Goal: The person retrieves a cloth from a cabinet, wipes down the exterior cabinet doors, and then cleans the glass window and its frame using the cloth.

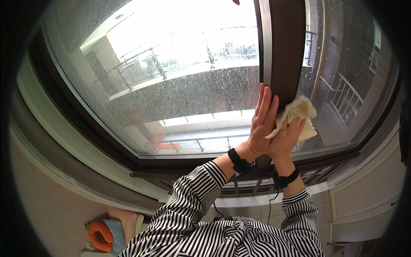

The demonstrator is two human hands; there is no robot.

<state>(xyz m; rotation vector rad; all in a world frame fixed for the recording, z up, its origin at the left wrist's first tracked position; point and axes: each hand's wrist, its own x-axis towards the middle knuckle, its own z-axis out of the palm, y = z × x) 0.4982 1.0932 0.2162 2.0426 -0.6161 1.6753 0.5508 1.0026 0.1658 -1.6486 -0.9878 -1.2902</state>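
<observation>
My left hand (pixel 264 123) lies with straight fingers against the dark window frame post (pixel 285 48), at the edge of the large glass pane (pixel 192 93). Just right of it, my right hand (pixel 287 138) presses a crumpled cream cloth (pixel 301 110) to the post and the narrower right pane (pixel 334 106). The two hands meet near the heels of the palms. Whitish streaks and specks mark the large pane, and drops or spots dot the right one. Each wrist wears a black strap.
Dark railings (pixel 257 188) run below the window frame. At lower left are an orange neck pillow (pixel 100 236) and a blue-grey cushion (pixel 116 233). A white panelled cabinet or door (pixel 369 183) stands at the right. Dark cables hang from near the wrists.
</observation>
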